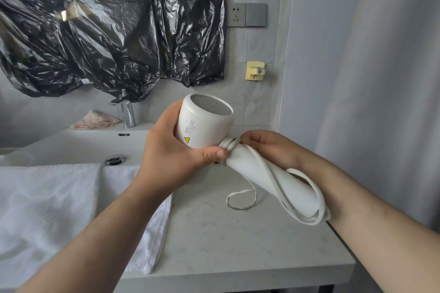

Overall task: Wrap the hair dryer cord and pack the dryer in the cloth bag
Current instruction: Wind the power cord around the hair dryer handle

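Between the hands, above the tabletop [226, 245], sits the white dryer [204, 126], mesh end up. The left hand [171, 147] grips its smooth round barrel, fingers curled behind and thumb pressed near the neck. The right hand [269, 147] pinches the flat white cord [319, 195] where it coils round the top of the handle; slack loops run along the handle and round its end, which lies over the right wrist. Below the right hand a thin string [241, 200] loops on the pale stone. Left of the left hand, a white sink [78, 145] holds a metal drain plug [115, 159], and a fluffy towel [47, 209] drapes over its front edge.
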Tool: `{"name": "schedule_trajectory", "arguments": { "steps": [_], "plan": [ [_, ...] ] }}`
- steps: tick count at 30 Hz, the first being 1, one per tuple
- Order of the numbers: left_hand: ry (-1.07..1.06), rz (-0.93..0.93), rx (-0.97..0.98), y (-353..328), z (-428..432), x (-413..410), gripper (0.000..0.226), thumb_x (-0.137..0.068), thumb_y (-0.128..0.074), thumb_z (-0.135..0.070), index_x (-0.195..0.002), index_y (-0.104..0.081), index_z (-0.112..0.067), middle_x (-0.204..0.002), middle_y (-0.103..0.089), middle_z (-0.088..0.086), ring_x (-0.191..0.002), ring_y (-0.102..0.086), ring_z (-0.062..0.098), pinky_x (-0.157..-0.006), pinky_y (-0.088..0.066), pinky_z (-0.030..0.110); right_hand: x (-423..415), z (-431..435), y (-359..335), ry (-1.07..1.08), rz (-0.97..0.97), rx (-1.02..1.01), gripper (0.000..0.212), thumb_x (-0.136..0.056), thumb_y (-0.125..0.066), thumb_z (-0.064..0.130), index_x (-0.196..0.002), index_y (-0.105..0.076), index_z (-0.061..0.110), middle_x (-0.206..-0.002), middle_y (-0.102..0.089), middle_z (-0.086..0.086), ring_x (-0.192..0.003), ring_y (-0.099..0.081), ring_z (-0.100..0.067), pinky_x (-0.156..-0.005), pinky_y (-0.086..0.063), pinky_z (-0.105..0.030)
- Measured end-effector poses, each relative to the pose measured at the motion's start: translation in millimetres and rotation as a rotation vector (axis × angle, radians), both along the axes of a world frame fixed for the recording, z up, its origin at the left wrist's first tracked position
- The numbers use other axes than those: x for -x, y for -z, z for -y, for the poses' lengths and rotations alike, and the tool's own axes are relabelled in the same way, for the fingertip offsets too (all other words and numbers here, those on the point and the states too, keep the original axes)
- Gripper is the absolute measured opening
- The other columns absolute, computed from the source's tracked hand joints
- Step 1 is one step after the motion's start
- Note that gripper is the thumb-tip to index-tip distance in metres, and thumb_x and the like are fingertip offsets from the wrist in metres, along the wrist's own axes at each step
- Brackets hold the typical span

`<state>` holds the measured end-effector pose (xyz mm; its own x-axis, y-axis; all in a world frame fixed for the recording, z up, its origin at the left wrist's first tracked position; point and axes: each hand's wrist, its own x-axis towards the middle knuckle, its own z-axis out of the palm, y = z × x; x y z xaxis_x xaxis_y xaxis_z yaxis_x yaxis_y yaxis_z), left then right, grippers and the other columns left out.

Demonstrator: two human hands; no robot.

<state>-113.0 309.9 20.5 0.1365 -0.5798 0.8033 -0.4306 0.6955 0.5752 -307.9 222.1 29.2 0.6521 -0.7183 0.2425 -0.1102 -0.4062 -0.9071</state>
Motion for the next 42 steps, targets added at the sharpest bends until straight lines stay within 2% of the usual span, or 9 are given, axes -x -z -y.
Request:
{"name": "schedule_trajectory", "arguments": {
  "steps": [6, 11, 14, 22, 25, 30, 34, 39, 42],
  "plan": [
    [0.029, 0.027, -0.051, -3, 3, -4, 0.073, -0.047, -0.086, -0.048, -0.113, -0.065, -0.026, -0.097, -0.071, -0.013, -0.089, -0.064, 0.004, -0.074, -0.049, 0.016, -1, -1, 8, 0.067, -0.302, 0.110, 0.033, -0.093, -0.048, 0.052, -0.089, -0.071, 0.028, -0.088, -0.073, 0.012, -0.079, -0.064, 0.000, -0.081, -0.048, -0.024],
    [0.083, 0.072, -0.102, -5, 4, -11, 0.080, -0.044, -0.089, -0.056, -0.112, -0.066, -0.024, -0.094, -0.070, -0.013, -0.086, -0.064, 0.003, -0.074, -0.049, 0.016, 6, -9, 0, 0.042, -0.429, 0.211, 0.060, -0.076, -0.041, 0.073, -0.068, -0.057, 0.015, -0.062, -0.045, -0.002, -0.056, -0.038, -0.015, -0.051, -0.035, -0.024],
    [0.044, 0.104, -0.100, -7, 5, -13, 0.080, -0.045, -0.088, -0.052, -0.117, -0.064, -0.026, -0.099, -0.071, -0.012, -0.090, -0.064, 0.001, -0.078, -0.050, 0.017, 8, -11, -8, 0.107, -0.558, 0.339, 0.058, -0.087, -0.039, 0.067, -0.050, -0.046, 0.022, -0.045, -0.043, 0.013, -0.044, -0.036, -0.007, -0.052, -0.034, -0.025],
    [-0.131, 0.191, -0.036, -9, 4, -7, 0.076, -0.044, -0.085, -0.061, -0.113, -0.054, -0.052, -0.107, -0.064, -0.030, -0.104, -0.061, 0.000, -0.086, -0.050, 0.023, 15, -11, -19, 0.221, -0.803, 0.632, 0.061, -0.096, -0.024, 0.061, -0.055, -0.045, 0.020, -0.056, -0.051, 0.001, -0.056, -0.049, -0.016, -0.060, -0.041, -0.031],
    [-0.076, 0.139, -0.045, -6, 6, -8, 0.083, -0.044, -0.086, -0.057, -0.121, -0.057, -0.041, -0.109, -0.067, -0.022, -0.104, -0.063, 0.000, -0.086, -0.050, 0.018, 15, -7, -17, 0.202, -0.792, 0.663, 0.058, -0.095, -0.025, 0.062, -0.054, -0.050, 0.028, -0.064, -0.059, 0.001, -0.063, -0.056, -0.014, -0.065, -0.046, -0.031],
    [0.023, 0.217, -0.097, -3, 6, -9, 0.083, -0.045, -0.087, -0.054, -0.121, -0.061, -0.031, -0.104, -0.069, -0.021, -0.098, -0.064, 0.001, -0.082, -0.049, 0.017, 16, -4, -20, 0.106, -0.725, 0.558, 0.050, -0.090, -0.053, 0.055, -0.042, -0.058, 0.044, -0.043, -0.044, 0.013, -0.044, -0.040, -0.003, -0.048, -0.028, -0.017],
    [0.085, 0.179, -0.125, -3, 6, -7, 0.088, -0.042, -0.089, -0.056, -0.120, -0.064, -0.024, -0.101, -0.070, -0.018, -0.094, -0.065, 0.003, -0.080, -0.049, 0.018, 16, -1, -15, 0.102, -0.560, 0.489, 0.048, -0.085, -0.063, 0.049, -0.057, -0.058, 0.009, -0.057, -0.036, -0.001, -0.052, -0.031, -0.010, -0.049, -0.024, -0.025],
    [0.111, 0.000, -0.167, 4, 10, -3, 0.070, -0.048, -0.089, -0.047, -0.109, -0.069, -0.020, -0.095, -0.073, 0.005, -0.085, -0.065, 0.016, -0.074, -0.057, 0.046, 7, 3, 5, 0.175, -0.286, 0.260, 0.046, -0.092, -0.055, 0.043, -0.052, -0.051, 0.022, -0.054, -0.045, 0.007, -0.048, -0.039, -0.005, -0.048, -0.034, -0.017],
    [0.066, -0.129, -0.166, 9, 12, 7, 0.060, -0.051, -0.088, -0.049, -0.100, -0.070, -0.020, -0.088, -0.071, 0.011, -0.078, -0.061, 0.020, -0.071, -0.054, 0.054, 1, 9, 21, 0.040, -0.135, -0.204, 0.022, -0.086, -0.068, 0.036, -0.069, -0.060, 0.024, -0.066, -0.053, 0.004, -0.056, -0.049, -0.006, -0.056, -0.049, -0.025]
  ]
}}
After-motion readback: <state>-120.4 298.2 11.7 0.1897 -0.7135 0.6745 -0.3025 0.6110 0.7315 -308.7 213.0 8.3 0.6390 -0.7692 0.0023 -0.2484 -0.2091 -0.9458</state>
